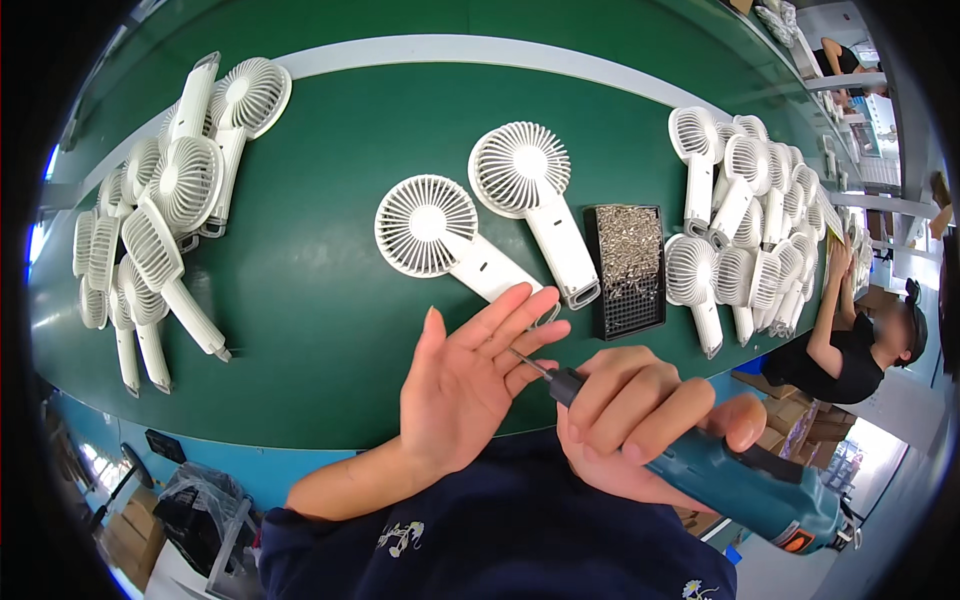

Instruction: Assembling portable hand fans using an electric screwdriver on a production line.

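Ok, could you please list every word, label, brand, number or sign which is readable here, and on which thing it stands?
No text is clear enough to quote.
Electric screwdriver in the right hand: orange label near the end away from the bit; its print is too small to read.
Dark blue shirt: pale embroidered motif; no lettering can be made out.
White handheld fans: no readable marking.

The left forearm (355,485) is bare and angles inward to the left hand (462,385), which is open and palm up, its fingers extended away from the body and its thumb apart, pointing forward. The right hand (640,420), just beside it, is closed, with fingers curled in a grip.
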Motion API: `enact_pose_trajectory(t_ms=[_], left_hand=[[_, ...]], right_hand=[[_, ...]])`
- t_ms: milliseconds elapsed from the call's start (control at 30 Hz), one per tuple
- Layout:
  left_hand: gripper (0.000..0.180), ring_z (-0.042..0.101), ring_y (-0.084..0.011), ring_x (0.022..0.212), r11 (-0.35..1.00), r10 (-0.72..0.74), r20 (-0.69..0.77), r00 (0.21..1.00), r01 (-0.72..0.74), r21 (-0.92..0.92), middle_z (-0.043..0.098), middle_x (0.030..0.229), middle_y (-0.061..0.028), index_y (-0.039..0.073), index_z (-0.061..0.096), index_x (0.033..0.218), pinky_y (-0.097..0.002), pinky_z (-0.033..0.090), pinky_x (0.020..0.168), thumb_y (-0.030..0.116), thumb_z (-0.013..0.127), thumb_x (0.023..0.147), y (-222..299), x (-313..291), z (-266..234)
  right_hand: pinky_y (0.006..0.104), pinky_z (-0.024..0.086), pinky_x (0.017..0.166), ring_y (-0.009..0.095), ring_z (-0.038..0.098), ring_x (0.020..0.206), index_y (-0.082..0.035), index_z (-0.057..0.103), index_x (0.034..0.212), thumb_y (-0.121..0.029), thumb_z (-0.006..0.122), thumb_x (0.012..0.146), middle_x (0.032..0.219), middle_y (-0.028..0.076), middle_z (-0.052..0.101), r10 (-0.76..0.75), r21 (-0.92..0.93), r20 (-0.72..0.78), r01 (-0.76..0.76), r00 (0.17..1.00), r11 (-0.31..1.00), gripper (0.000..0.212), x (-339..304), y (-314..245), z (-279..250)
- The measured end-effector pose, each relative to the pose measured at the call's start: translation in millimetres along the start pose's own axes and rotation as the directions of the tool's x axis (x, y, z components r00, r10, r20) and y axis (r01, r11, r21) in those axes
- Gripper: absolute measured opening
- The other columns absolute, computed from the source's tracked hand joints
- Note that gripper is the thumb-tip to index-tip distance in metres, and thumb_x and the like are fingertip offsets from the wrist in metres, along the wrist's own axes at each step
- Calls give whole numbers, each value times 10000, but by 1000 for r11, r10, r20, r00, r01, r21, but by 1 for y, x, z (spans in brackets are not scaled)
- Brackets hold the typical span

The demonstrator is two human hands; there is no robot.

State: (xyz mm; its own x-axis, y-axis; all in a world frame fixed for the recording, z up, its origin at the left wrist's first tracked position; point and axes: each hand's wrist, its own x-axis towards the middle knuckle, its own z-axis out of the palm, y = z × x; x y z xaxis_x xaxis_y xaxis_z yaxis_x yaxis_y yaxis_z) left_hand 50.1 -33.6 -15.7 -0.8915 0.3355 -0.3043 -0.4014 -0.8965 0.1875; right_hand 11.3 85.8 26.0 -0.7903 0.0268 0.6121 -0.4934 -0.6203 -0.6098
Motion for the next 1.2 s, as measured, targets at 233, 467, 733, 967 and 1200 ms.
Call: enact_pose_trajectory(t_ms=[233,467,733,967,1200], left_hand=[[743,375,-339,1335,997,62,-32,998,-61,51,307,1517,-165,24,265,1478,-443,268,1125,569,126,991,-15,-2,2],[739,374,-341,1336,996,65,-1,998,-65,60,303,1517,-173,17,256,1479,-440,275,1120,557,117,994,-19,-4,2],[740,371,-345,1336,998,44,-23,999,-43,35,283,1527,-166,27,243,1486,-444,296,1108,565,130,992,-20,-7,1],[739,377,-340,1330,998,55,2,999,-55,40,267,1535,-161,44,239,1491,-446,328,1089,576,136,989,-22,-7,0],[511,528,-268,1166,986,117,-61,991,-108,126,432,1407,-148,46,339,1426,-397,440,947,369,322,1030,-20,-14,-8]], right_hand=[[301,368,362,165,434,384,-133,456,1231,-620,435,912,652,59,504,54,-6,7,-54,999,999,582,-1,5,4],[313,402,376,170,441,390,-138,463,1241,-600,528,880,651,67,506,6,29,-50,-4,999,1000,590,-7,10,4],[328,404,390,180,438,397,-140,471,1242,-616,514,878,653,74,500,37,29,-52,-36,998,999,601,-10,6,1],[317,382,387,177,423,395,-141,479,1230,-644,460,887,648,69,487,51,3,-58,-51,997,999,609,-10,7,2],[304,358,364,153,413,388,-133,481,1222,-642,433,905,660,49,473,77,37,-87,-74,993,997,601,-7,0,-4]])
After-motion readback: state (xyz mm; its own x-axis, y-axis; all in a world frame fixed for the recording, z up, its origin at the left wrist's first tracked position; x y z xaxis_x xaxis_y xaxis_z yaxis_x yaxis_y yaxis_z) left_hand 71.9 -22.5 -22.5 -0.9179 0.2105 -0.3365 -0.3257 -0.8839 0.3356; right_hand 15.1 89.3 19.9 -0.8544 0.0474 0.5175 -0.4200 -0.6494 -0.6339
